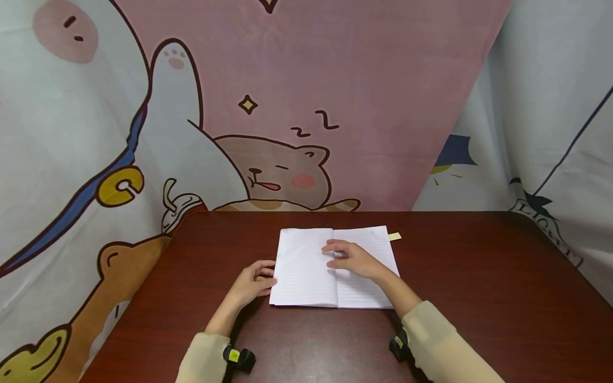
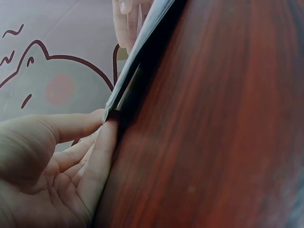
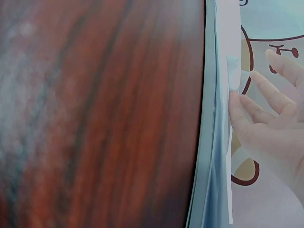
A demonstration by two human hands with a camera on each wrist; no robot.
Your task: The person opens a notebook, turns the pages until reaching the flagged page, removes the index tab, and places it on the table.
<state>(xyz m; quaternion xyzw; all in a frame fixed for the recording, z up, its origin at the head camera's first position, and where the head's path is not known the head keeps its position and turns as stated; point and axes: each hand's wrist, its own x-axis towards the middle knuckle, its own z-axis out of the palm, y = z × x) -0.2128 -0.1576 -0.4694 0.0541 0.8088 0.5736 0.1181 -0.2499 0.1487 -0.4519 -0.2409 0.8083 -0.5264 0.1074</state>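
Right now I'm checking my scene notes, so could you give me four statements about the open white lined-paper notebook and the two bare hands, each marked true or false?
1. The white lined-paper notebook lies open on the reddish-brown wooden table. True.
2. The bare left hand is clear of the notebook. False: it pinches the left edge.
3. The bare right hand is over the pages. True.
4. The small pale-yellow tab sticks out leftward. False: it sticks out on the right.

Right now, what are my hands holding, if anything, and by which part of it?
Your left hand pinches the open notebook by its left edge. Your right hand is over the notebook's middle, gripping nothing.
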